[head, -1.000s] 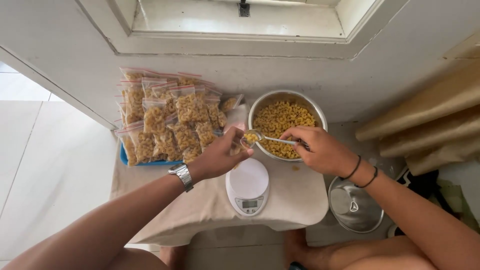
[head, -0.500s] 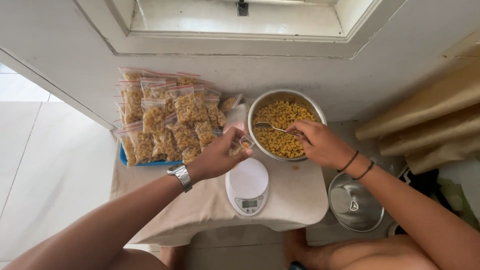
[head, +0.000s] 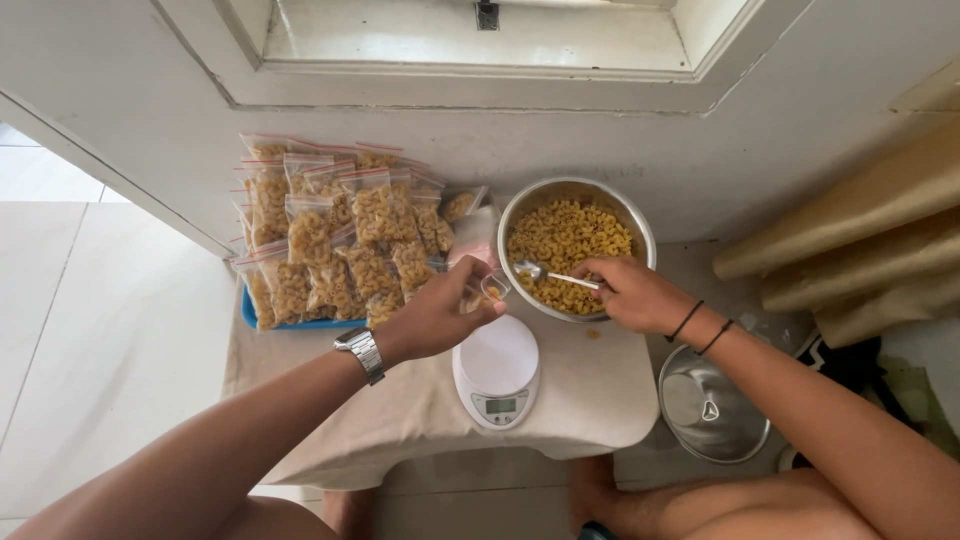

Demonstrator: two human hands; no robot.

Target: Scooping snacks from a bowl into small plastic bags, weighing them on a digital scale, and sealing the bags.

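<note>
A steel bowl full of dry elbow macaroni stands on a small cloth-covered table. My right hand grips a metal spoon whose empty-looking scoop sits at the bowl's near left rim. My left hand, with a wristwatch, holds a small clear plastic bag open-mouthed just left of the bowl, with a little macaroni in it. A white kitchen scale lies below both hands.
Several filled zip bags of macaroni are stacked on a blue tray at the table's left. A steel lid lies on the floor at right, beside rolled brown paper. A white wall and window frame stand behind.
The spoon carried macaroni to the bag a second ago, dipped back into the bowl, and now sits at the bowl's near left rim by the bag. My left hand stayed in place.
</note>
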